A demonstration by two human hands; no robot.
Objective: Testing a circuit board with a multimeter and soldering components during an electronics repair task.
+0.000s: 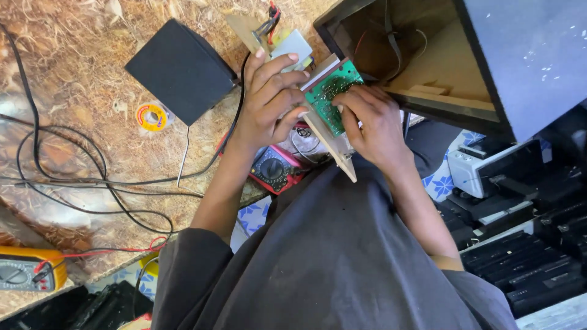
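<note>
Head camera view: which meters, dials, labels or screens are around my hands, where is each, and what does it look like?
Red multimeter: under the left hand, round black dial.
Yellow multimeter: bottom left edge of the table, grey display face, red lead.
Solder reel: left of the black box, round yellow label with red ring.
Green circuit board: held by both hands, right hand on top; no screen.

The left hand (269, 98) and right hand (373, 125) together grip a green circuit board (330, 91) fixed to a thin wooden panel (333, 146), held just before an open speaker cabinet (428, 73). Below the hands lies a red multimeter (275, 170). A black box (180, 68), a solder reel (151, 117), black cables (92, 180) and a yellow multimeter (27, 269) rest on the worn table (73, 61).
</note>
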